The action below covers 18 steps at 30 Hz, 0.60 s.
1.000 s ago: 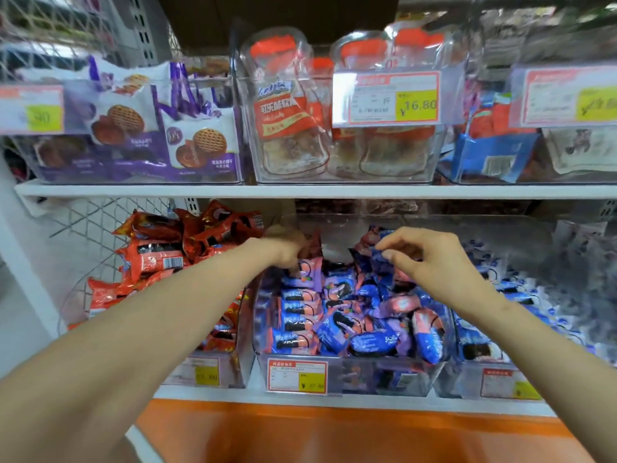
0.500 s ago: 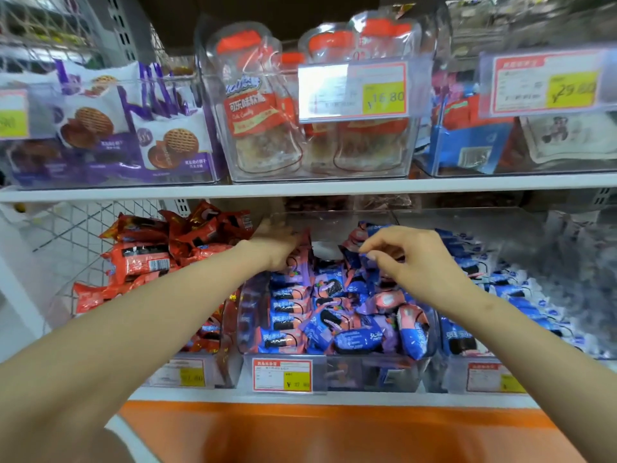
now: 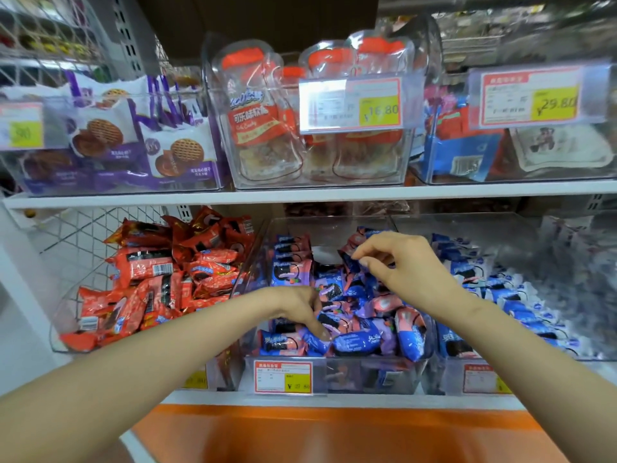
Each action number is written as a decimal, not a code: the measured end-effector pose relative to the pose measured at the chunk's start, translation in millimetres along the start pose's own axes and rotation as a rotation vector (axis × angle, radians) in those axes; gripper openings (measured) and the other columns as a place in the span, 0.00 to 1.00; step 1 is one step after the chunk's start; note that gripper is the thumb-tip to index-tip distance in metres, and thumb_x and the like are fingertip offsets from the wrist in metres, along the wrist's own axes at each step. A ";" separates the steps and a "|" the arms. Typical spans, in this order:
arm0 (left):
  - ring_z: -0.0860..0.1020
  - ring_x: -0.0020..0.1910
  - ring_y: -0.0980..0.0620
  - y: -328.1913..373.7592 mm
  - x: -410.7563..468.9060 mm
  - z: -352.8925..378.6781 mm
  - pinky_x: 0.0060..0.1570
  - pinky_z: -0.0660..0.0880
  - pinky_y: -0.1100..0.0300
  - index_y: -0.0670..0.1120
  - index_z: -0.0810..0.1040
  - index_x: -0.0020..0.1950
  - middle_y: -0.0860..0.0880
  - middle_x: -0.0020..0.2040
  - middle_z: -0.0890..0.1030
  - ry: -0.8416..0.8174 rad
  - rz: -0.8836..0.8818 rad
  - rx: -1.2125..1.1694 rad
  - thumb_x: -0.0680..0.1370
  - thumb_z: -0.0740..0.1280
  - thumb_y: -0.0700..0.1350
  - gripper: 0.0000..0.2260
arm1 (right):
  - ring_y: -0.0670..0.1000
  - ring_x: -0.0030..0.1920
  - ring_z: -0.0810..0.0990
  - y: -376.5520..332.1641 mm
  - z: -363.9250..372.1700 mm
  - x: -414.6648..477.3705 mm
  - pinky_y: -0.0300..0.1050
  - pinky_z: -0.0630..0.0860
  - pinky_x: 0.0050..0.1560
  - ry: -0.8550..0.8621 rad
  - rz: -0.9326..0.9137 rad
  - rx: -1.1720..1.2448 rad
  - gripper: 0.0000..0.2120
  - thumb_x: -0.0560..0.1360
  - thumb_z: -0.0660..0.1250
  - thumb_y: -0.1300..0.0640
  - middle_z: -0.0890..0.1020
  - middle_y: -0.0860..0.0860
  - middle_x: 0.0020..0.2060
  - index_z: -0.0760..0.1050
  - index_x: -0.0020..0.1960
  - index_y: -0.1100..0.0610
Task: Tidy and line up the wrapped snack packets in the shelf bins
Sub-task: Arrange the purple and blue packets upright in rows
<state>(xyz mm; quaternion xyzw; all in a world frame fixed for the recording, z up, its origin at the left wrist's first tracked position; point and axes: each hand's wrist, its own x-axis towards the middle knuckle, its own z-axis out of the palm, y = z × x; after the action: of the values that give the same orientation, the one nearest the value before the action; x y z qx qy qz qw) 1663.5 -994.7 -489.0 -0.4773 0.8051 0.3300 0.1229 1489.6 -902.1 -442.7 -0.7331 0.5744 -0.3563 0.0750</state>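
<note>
Since a second ago my left hand (image 3: 300, 309) has dropped from the back-left stack to the front of the middle bin (image 3: 367, 375). Its fingertips are on the front packets (image 3: 354, 342), pinching or just touching, can't tell. Right hand (image 3: 400, 265) still hovers curled over the rear heap (image 3: 350, 289), grip unclear too. Left column (image 3: 290, 259) looks lined up, so the middle jumble's next. The red packets (image 3: 150, 272) crowd in next door, and the shelf board (image 3: 300, 195) overhead keeps it tight.

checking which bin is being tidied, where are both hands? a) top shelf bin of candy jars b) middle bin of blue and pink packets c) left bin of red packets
b: the left hand and the right hand are both over the blue and pink packets in the middle bin.
</note>
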 end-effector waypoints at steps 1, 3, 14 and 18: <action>0.69 0.37 0.52 -0.6 -0.9 0.6 0.34 0.66 0.62 0.43 0.68 0.54 0.49 0.41 0.72 0.013 0.012 -0.021 0.71 0.74 0.46 0.20 | 0.48 0.44 0.79 -0.1 0.6 0.1 0.47 0.76 0.52 -0.006 -0.006 -0.009 0.07 0.76 0.66 0.61 0.81 0.49 0.45 0.81 0.50 0.55; 0.67 0.33 0.55 -0.6 -4.2 1.2 0.30 0.64 0.63 0.44 0.65 0.51 0.51 0.37 0.69 0.045 0.042 -0.060 0.71 0.74 0.43 0.19 | 0.48 0.45 0.79 -0.1 1.8 0.2 0.48 0.76 0.52 -0.012 -0.018 -0.024 0.07 0.76 0.66 0.61 0.81 0.48 0.45 0.81 0.50 0.54; 0.73 0.43 0.54 -23.2 -32.7 -59.8 0.38 0.68 0.65 0.43 0.77 0.57 0.50 0.49 0.74 0.366 0.124 0.029 0.69 0.75 0.38 0.18 | 0.47 0.44 0.79 -1.0 7.6 4.9 0.46 0.76 0.48 -0.039 -0.016 -0.067 0.07 0.76 0.65 0.60 0.80 0.47 0.44 0.80 0.49 0.52; 0.74 0.52 0.49 -21.9 -24.5 -60.7 0.36 0.61 0.60 0.43 0.77 0.58 0.49 0.52 0.76 0.401 0.065 0.267 0.69 0.75 0.44 0.20 | 0.48 0.44 0.79 -0.3 10.1 7.0 0.48 0.77 0.49 -0.034 -0.020 -0.056 0.07 0.76 0.65 0.60 0.81 0.48 0.45 0.80 0.50 0.52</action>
<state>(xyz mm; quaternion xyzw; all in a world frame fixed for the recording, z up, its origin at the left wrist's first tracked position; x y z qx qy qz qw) 1701.8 -1024.4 -439.8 -0.4865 0.8649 0.1230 0.0118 1496.6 -911.3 -446.9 -0.7467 0.5753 -0.3283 0.0607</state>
